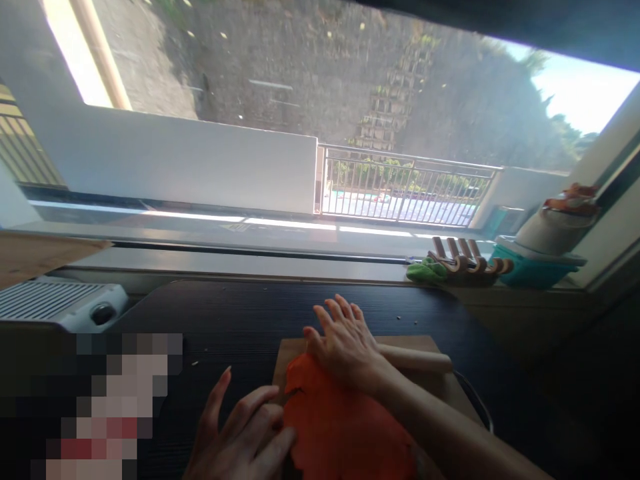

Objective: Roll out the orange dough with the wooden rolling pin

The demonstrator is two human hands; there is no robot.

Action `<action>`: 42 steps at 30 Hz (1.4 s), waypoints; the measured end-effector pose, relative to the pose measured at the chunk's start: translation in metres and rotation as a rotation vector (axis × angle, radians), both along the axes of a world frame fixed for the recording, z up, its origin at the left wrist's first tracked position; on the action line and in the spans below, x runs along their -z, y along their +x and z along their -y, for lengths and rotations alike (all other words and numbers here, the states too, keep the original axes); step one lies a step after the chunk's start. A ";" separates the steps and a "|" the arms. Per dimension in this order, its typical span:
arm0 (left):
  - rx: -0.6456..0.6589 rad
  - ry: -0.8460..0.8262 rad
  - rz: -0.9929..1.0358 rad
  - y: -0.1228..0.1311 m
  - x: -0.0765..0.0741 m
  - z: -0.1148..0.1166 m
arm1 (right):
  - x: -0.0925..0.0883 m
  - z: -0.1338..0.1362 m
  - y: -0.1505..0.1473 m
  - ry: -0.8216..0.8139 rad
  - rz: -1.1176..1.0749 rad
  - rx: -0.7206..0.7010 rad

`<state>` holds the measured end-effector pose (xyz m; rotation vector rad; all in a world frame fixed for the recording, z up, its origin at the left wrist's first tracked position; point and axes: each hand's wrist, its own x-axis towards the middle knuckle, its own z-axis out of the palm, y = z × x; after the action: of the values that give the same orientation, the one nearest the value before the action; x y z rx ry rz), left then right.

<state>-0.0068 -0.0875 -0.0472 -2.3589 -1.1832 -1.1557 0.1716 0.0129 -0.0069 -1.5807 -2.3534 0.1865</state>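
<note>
A flattened orange sheet of dough-like material lies on a light brown board, its edges uneven and a small crack near its upper left. My right hand reaches over the sheet's top edge, palm down with the fingers spread. Behind that hand, a pale rolling pin rests on the board. At the sheet's left edge is my left hand, its fingers apart and bent, with fingertips beside or touching the orange edge.
The dark table stands against a window sill. On the sill are a green cloth, a brown rack-like object and a teal container. A white appliance sits at left, above a pixelated area.
</note>
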 end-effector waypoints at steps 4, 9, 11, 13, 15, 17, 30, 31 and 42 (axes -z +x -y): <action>0.037 0.031 -0.033 -0.005 -0.011 -0.005 | -0.010 -0.049 0.001 0.056 0.021 0.111; -0.210 -0.370 -0.162 0.013 -0.040 -0.028 | -0.006 -0.044 0.030 0.116 0.114 0.132; -0.268 -0.554 -0.238 0.030 -0.050 -0.041 | -0.001 -0.031 0.053 0.103 0.143 0.168; -0.311 -0.636 -0.303 0.048 -0.058 -0.054 | 0.003 -0.020 0.077 0.114 0.137 0.233; -0.329 -0.662 -0.346 0.062 -0.063 -0.064 | 0.004 -0.010 0.098 0.148 0.106 0.283; -0.318 -0.702 -0.362 0.069 -0.067 -0.072 | 0.004 -0.001 0.114 0.214 0.076 0.281; -0.032 -1.064 -0.068 0.047 -0.071 -0.103 | 0.008 0.026 0.129 0.307 0.009 0.151; -0.014 -1.101 -0.031 0.045 -0.072 -0.102 | 0.009 0.027 0.129 0.316 0.002 0.123; 0.104 -1.177 0.828 0.021 -0.031 -0.057 | 0.009 0.024 0.116 0.367 -0.046 0.006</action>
<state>0.0147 -0.0302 -0.0159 -2.6944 -2.6084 -1.9336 0.2873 -0.0108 -0.0158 -1.3885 -2.1915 -0.1984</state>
